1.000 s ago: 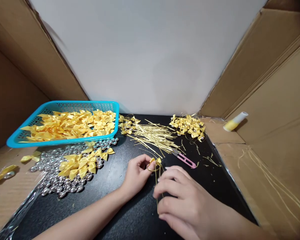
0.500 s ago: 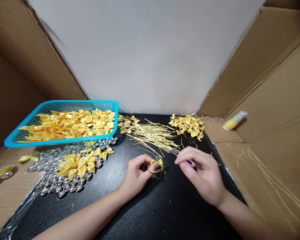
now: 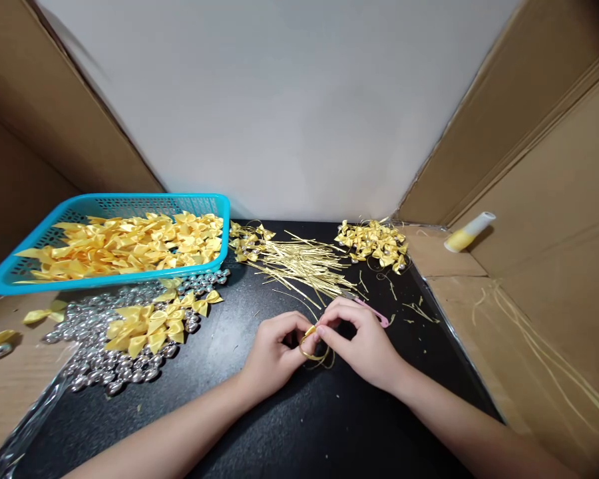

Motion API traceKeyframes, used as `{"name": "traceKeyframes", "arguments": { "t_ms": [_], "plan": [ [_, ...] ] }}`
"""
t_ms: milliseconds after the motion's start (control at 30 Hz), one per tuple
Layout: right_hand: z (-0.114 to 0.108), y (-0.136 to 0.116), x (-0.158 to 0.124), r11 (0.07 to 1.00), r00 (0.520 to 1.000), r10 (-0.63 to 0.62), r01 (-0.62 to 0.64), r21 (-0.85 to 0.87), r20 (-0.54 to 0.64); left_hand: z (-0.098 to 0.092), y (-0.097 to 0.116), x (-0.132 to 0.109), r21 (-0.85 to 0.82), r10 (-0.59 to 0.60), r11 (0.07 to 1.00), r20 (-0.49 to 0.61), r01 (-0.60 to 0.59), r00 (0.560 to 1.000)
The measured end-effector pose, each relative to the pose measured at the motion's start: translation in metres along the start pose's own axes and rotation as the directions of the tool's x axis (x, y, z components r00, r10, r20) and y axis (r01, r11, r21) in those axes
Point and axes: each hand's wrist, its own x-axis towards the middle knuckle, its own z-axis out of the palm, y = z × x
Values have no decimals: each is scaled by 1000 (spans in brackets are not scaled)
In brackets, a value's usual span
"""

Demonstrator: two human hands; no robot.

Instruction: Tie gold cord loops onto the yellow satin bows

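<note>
My left hand [image 3: 278, 342] is closed, with thumb and forefinger pinching a small yellow ribbon bow [image 3: 309, 330]. Thin gold cord [image 3: 315, 358] loops below the bow between my hands. My right hand [image 3: 357, 339] meets the left one, its thumb and fingertips pressed together at the bow's right side; the exact part pinched is hidden. Just beyond the right hand lies a pink-handled tool [image 3: 377, 313] with a metal tip, partly covered. A heap of cut gold cord pieces [image 3: 304, 266] spreads on the black table [image 3: 259, 426] ahead of both hands.
At left stands a blue basket [image 3: 104, 287] full of yellow bows. Silver beads [image 3: 94, 359] lie before it, with loose bows [image 3: 147, 326] on top. Finished-looking beaded bows [image 3: 372, 243] are piled at the back right. A white-and-yellow tube [image 3: 469, 233] stands by the cardboard wall [image 3: 554, 173].
My right hand has moved left from the pink-handled tool to the bow in my left hand. The tool now lies on the table. The view has shifted slightly.
</note>
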Motion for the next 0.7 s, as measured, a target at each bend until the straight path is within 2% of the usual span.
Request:
{"name": "traceKeyframes", "arguments": {
  "t_ms": [167, 300, 400, 567, 700],
  "plan": [
    [-4, 2, 1, 999, 999, -34, 34, 11, 33, 1, 2, 0, -208, -162, 962, 82, 175, 983],
    [-6, 5, 3, 996, 996, -73, 71, 52, 49, 3, 1, 1, -399, -264, 863, 164, 309, 950],
    [-4, 7, 3, 997, 998, -56, 55, 51, 24, 3, 2, 3, -473, -320, 794, 210, 383, 924],
    [0, 10, -1, 998, 998, -57, 58, 33, -40, 2, 5, 7, -550, -380, 700, 253, 455, 890],
    [2, 11, -3, 993, 991, -112, 114, 22, -71, 2, 4, 8, -576, -390, 670, 265, 469, 882]
  ]
}}
